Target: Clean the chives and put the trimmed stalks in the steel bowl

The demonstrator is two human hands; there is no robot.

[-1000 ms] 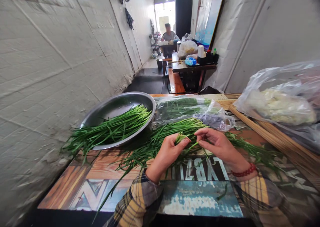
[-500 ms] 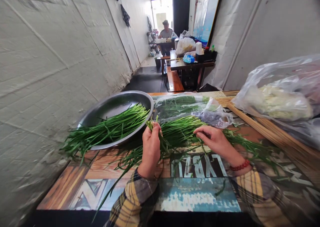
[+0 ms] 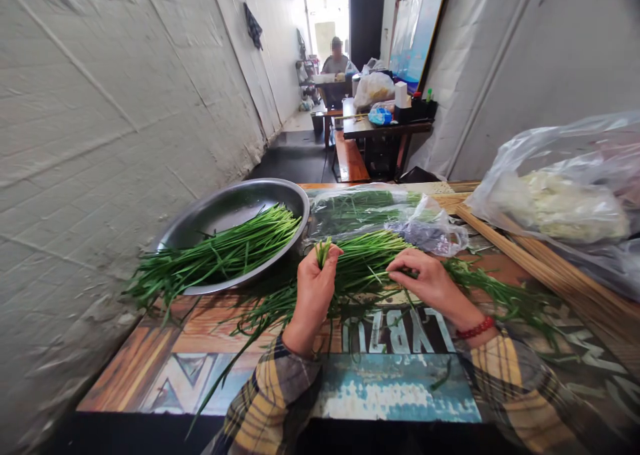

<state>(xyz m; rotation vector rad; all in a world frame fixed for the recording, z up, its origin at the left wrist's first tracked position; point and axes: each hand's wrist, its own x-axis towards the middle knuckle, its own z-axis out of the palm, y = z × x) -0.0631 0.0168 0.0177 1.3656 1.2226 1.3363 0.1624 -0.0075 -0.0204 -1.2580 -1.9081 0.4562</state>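
My left hand (image 3: pixel 316 293) is closed round a small bunch of garlic chives (image 3: pixel 323 251), whose pale cut ends stick up above the thumb. My right hand (image 3: pixel 423 278) is pinched at the stem ends of the loose chive pile (image 3: pixel 370 251), and a stalk appears to run into its fingertips. Green bits show under its curled fingers. That pile lies on the table between and behind my hands. Left of my left hand, a wide steel basin (image 3: pixel 225 198) holds a large bundle of chives (image 3: pixel 245 241), leaves hanging over the near rim.
A clear plastic bag of chives (image 3: pixel 360 208) lies behind the pile. Chive scraps (image 3: pixel 500 291) are strewn to the right. Long wooden sticks (image 3: pixel 540 258) and a plastic bag of pale food (image 3: pixel 560 201) occupy the right side. A person (image 3: pixel 336 58) sits far back.
My left hand has moved right and slightly up with its chives, closer to my right hand. The right hand stays nearly in place, its fingers drawn closer together.
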